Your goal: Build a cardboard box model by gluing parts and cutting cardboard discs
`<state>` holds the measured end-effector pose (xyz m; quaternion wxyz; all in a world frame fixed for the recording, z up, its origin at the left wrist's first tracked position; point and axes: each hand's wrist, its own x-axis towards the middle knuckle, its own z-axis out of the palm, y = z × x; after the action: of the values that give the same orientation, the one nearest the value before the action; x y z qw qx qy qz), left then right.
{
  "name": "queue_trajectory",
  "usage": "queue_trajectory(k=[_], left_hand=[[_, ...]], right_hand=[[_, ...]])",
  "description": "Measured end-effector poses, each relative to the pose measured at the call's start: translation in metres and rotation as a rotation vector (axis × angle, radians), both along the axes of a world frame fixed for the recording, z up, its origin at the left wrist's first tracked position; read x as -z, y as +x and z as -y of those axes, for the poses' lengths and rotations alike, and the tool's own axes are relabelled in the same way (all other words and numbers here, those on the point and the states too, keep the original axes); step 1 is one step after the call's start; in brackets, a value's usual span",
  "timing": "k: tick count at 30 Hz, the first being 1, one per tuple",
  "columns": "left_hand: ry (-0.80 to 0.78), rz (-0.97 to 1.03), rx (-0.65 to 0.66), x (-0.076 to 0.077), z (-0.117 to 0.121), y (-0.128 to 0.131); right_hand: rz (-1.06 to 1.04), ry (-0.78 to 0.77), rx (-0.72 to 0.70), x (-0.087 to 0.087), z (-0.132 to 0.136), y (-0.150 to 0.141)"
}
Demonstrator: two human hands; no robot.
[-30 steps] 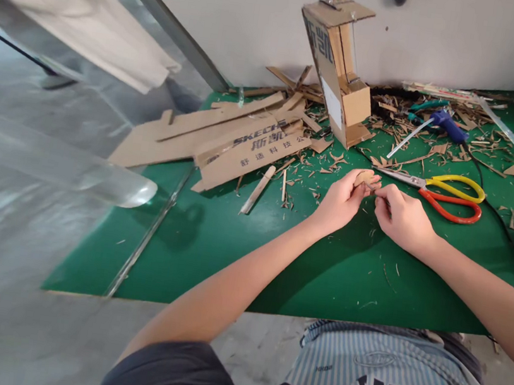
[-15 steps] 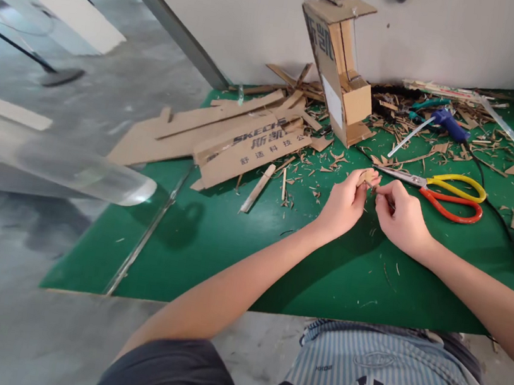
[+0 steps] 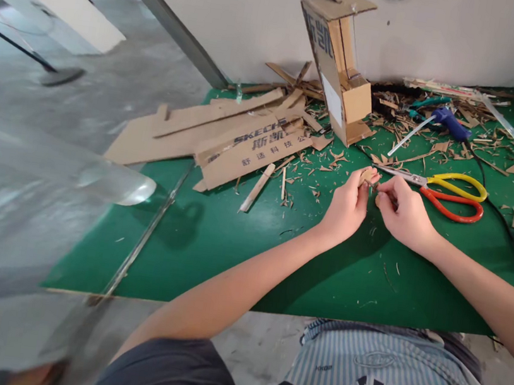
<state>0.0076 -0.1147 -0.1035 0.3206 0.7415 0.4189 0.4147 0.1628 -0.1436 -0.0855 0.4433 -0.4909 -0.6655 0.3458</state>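
My left hand [image 3: 347,202] is closed around a small piece of cardboard [image 3: 366,176], held above the green tabletop. Close beside it, my right hand [image 3: 402,211] pinches at the near edge of that piece; the fingertips hide what exactly lies between them. Just beyond my right hand lie scissors [image 3: 456,195] with one yellow and one orange handle, their blades pointing left towards my fingers. A tall cardboard structure [image 3: 336,70] with a small box part low on its front stands behind my hands.
Printed cardboard sheets [image 3: 248,153] lie to the left, with a narrow strip [image 3: 257,187] nearby. A blue glue gun [image 3: 452,124] rests at the back right among cardboard scraps, its black cord [image 3: 497,217] trailing right. A translucent tube [image 3: 119,183] juts over the table's left edge.
Both hands stay together over the same spot, with only slight finger movement. At the lower left, a dark blurred shape has come into view on the floor.
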Motion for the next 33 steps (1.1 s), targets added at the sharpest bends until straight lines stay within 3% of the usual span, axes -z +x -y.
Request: queue_trajectory(k=[3, 6, 10, 16, 19, 21, 24, 30, 33], left_hand=[[0.006, -0.016, -0.004, -0.003, 0.0, -0.001], [0.002, -0.028, -0.018, -0.003, 0.0, -0.001], [0.01, -0.031, -0.031, -0.003, 0.001, -0.002], [-0.011, -0.008, 0.008, -0.002, 0.001, 0.0], [-0.014, -0.007, 0.005, 0.002, 0.002, 0.001], [-0.016, -0.013, 0.006, 0.004, 0.002, 0.002], [-0.021, -0.015, 0.019, 0.004, 0.004, 0.002], [-0.071, 0.021, 0.038, -0.003, 0.007, 0.002], [-0.09, 0.048, 0.04, -0.006, 0.009, 0.003]], right_hand=[[0.435, 0.226, -0.034, 0.0, -0.001, 0.01], [0.53, 0.254, -0.038, 0.0, -0.002, 0.011], [0.141, 0.108, 0.016, 0.001, -0.002, 0.0], [-0.545, -0.471, 0.031, -0.008, 0.002, -0.014], [-0.726, -0.625, -0.01, -0.015, 0.002, -0.011], [-0.715, -0.655, -0.061, -0.015, 0.001, -0.006], [-0.398, -0.406, -0.07, -0.011, -0.001, 0.002], [0.442, 0.189, -0.099, -0.008, 0.001, 0.021], [0.618, 0.3, -0.107, -0.007, 0.0, 0.021]])
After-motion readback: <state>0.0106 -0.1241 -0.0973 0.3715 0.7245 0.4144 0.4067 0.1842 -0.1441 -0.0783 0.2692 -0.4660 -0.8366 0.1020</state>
